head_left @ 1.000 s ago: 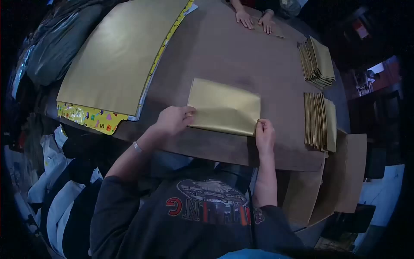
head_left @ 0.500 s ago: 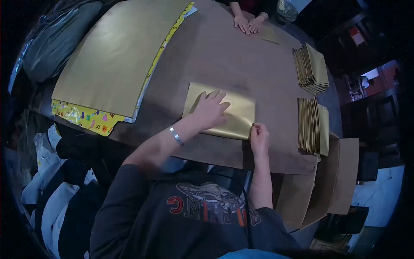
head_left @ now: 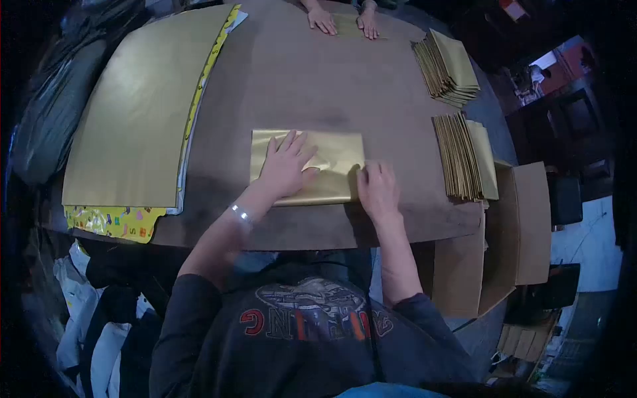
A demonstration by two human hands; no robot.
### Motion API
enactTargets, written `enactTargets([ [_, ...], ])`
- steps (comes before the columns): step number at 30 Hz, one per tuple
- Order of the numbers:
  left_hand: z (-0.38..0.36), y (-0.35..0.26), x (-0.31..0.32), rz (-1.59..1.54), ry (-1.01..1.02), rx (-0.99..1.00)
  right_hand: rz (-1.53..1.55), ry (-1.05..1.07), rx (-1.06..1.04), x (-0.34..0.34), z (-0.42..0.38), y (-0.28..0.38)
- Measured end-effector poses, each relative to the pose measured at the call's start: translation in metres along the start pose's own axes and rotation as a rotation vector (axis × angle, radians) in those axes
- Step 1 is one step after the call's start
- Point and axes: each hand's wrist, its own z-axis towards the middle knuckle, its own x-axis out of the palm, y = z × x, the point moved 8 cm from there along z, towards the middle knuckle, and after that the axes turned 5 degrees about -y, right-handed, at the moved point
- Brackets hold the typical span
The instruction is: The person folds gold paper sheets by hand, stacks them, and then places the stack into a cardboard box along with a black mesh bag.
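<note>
A folded sheet of gold paper (head_left: 335,149) lies on the brown-covered table before me, its long folded side toward me. My left hand (head_left: 285,171) rests flat on its left half, fingers spread, with a silver bracelet on the wrist. At the paper's right edge is my right hand (head_left: 378,189), palm down, its thumb touching the edge and its fingers close together beside it on the table. Left of these, a large stack of flat gold sheets (head_left: 133,113) lies on a yellow printed plastic wrapper (head_left: 109,223).
Two stacks of folded gold paper, the far stack (head_left: 454,66) and the near stack (head_left: 464,158), stand along the table's right side. An open cardboard box (head_left: 531,222) is below the right edge. Across the table, another person's hands (head_left: 345,23) press on gold paper.
My right hand has gone from pinching the paper's near right corner to lying at its right edge, farther up. My left hand stays on the paper. The other person's hands have moved apart.
</note>
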Motion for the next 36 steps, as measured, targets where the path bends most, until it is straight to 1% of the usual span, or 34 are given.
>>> enactTargets([
  [3,0.001,0.001,0.001,-0.029,0.012,-0.012,0.214,-0.053,-0.341,0.010,0.012,0.052],
  [5,0.001,0.006,0.011,0.035,0.026,0.004,0.206,0.037,-0.504,0.037,0.013,0.076],
  [6,0.001,0.003,0.003,0.043,0.051,0.000,0.107,0.196,-0.440,0.062,0.016,0.071],
  [8,0.001,0.008,0.010,0.063,0.039,0.015,0.097,0.306,-0.307,0.080,0.018,0.047],
  [9,0.000,0.004,0.001,-0.002,-0.013,0.028,-0.009,0.438,-0.252,0.080,0.022,0.040],
  [12,-0.001,0.010,-0.010,0.031,-0.053,0.021,-0.123,0.436,-0.137,0.082,0.031,0.008],
  [14,-0.003,0.020,-0.017,0.064,-0.027,-0.024,-0.077,0.394,-0.110,0.079,0.034,-0.011],
  [17,-0.007,0.038,-0.019,0.130,-0.048,-0.054,-0.118,0.428,-0.107,0.077,0.038,-0.019],
  [19,-0.006,0.037,-0.026,0.118,-0.014,-0.068,-0.105,0.444,-0.100,0.079,0.038,-0.021],
  [21,-0.005,0.036,-0.025,0.184,0.068,-0.133,-0.109,0.453,-0.092,0.078,0.039,-0.020],
  [22,-0.003,0.031,-0.026,0.249,0.081,-0.134,-0.120,0.455,-0.091,0.078,0.039,-0.020],
  [23,-0.002,0.026,-0.021,0.247,0.090,-0.134,-0.115,0.448,-0.084,0.080,0.038,-0.021],
  [25,0.003,0.006,-0.008,0.154,0.122,-0.001,-0.117,0.447,-0.084,0.080,0.038,-0.020],
  [26,0.003,-0.006,-0.003,0.056,0.120,0.054,-0.122,0.442,-0.088,0.079,0.038,-0.020],
  [28,0.004,-0.018,0.003,0.040,0.065,0.087,-0.150,0.418,-0.106,0.077,0.040,-0.020],
  [29,0.008,-0.018,0.004,0.059,0.031,0.071,-0.131,0.432,-0.106,0.076,0.041,-0.020],
  [30,0.011,-0.019,0.003,0.051,0.039,0.056,-0.113,0.446,-0.106,0.076,0.042,-0.021],
  [31,0.015,-0.018,0.002,0.042,0.046,0.041,-0.097,0.413,-0.108,0.080,0.043,-0.025],
  [32,0.019,-0.015,0.005,0.066,-0.015,0.056,-0.096,0.413,-0.111,0.082,0.045,-0.027],
  [34,0.029,-0.011,0.000,0.030,0.008,0.028,-0.094,0.425,-0.096,0.081,0.048,-0.026],
  [35,0.033,-0.009,0.001,-0.009,0.031,0.004,-0.069,0.387,-0.097,0.080,0.049,-0.026],
  [36,0.035,-0.010,-0.003,-0.040,-0.054,0.045,-0.067,0.393,-0.092,0.080,0.050,-0.028],
])
